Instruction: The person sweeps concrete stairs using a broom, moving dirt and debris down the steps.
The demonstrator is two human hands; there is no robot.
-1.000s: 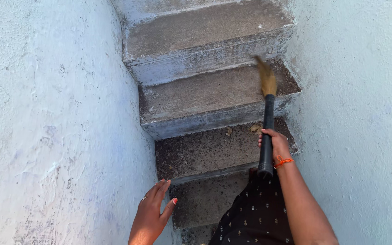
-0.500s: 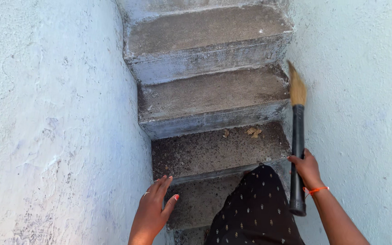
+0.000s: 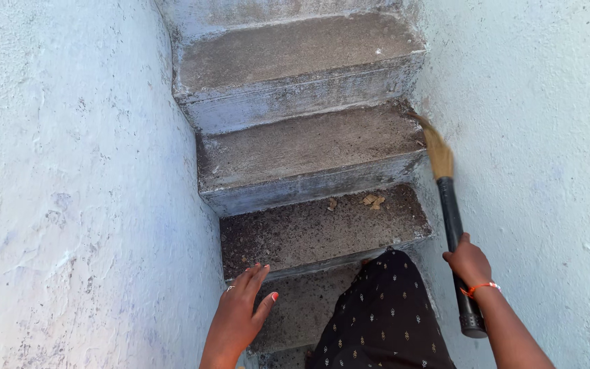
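The left hand is resting with fingers spread flat against the pale rough plaster wall, holding nothing. The right hand is wrapping closed around the black cylindrical handle of a short straw-bristled broom, an orange band on its wrist. Between the hands, dark dotted fabric is covering a knee. Just beyond, dry leaf scraps are lying on the gritty grey concrete step. Above the right hand, the bristles are touching the next step's right edge.
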